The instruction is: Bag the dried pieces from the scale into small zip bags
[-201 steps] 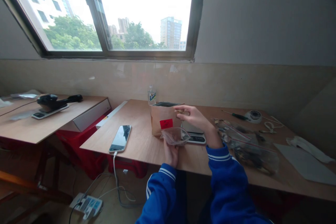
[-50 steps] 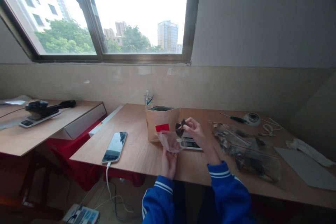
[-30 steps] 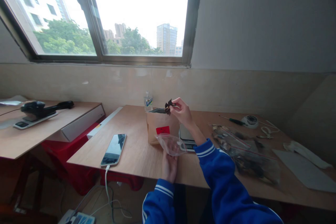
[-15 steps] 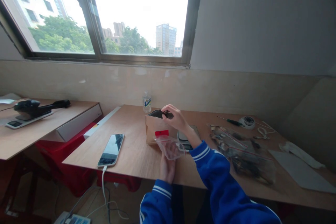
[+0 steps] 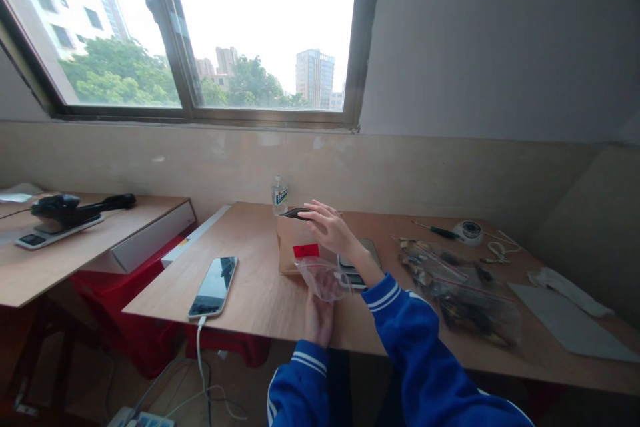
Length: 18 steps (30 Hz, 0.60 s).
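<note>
My left hand holds a small clear plastic bag up by its lower end, at the near edge of the wooden table. My right hand hovers over the open top of a brown paper pouch with a red label. Its fingers are spread and hold nothing. A small scale lies just right of the pouch, partly behind my right wrist.
A phone on a white cable lies to the left. A small bottle stands behind the pouch. Clear bags of dark pieces, a screwdriver and a tape roll lie to the right. A second table stands left.
My right hand lifted a dark piece out of the small bag, carried it to the pouch's open top and let it go; its fingers are now spread. My left hand kept the bag.
</note>
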Each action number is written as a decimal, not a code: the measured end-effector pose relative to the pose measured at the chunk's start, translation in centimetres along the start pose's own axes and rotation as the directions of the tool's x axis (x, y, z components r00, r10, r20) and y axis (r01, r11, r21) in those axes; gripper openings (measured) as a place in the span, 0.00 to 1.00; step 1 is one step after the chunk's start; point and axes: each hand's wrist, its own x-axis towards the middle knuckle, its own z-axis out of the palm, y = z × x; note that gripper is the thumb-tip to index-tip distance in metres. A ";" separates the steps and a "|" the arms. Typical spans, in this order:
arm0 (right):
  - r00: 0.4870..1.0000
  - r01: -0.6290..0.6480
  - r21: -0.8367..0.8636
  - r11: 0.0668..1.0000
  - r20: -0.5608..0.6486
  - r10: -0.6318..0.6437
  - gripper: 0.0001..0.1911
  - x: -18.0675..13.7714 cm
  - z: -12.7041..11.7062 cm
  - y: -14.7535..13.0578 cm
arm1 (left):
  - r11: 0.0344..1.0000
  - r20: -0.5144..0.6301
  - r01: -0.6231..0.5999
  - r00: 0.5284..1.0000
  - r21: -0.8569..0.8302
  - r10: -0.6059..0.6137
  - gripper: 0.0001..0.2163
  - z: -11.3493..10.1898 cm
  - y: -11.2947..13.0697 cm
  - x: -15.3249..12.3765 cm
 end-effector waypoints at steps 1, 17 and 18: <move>1.000 -0.014 0.007 1.000 -0.019 0.014 0.17 -0.3 0.0 -0.1 | 1.000 -0.003 0.000 1.000 -0.002 0.000 0.13 0.0 0.0 0.0; 0.981 -0.189 0.344 0.920 0.023 0.193 0.13 -2.2 -3.4 -3.0 | 0.995 -0.031 0.002 0.999 -0.103 -0.005 0.16 -0.2 0.5 0.1; 0.971 -0.236 0.392 0.889 0.140 0.196 0.14 -2.8 -3.6 -3.1 | 0.996 -0.026 -0.007 1.000 -0.092 0.005 0.16 -0.1 0.4 0.1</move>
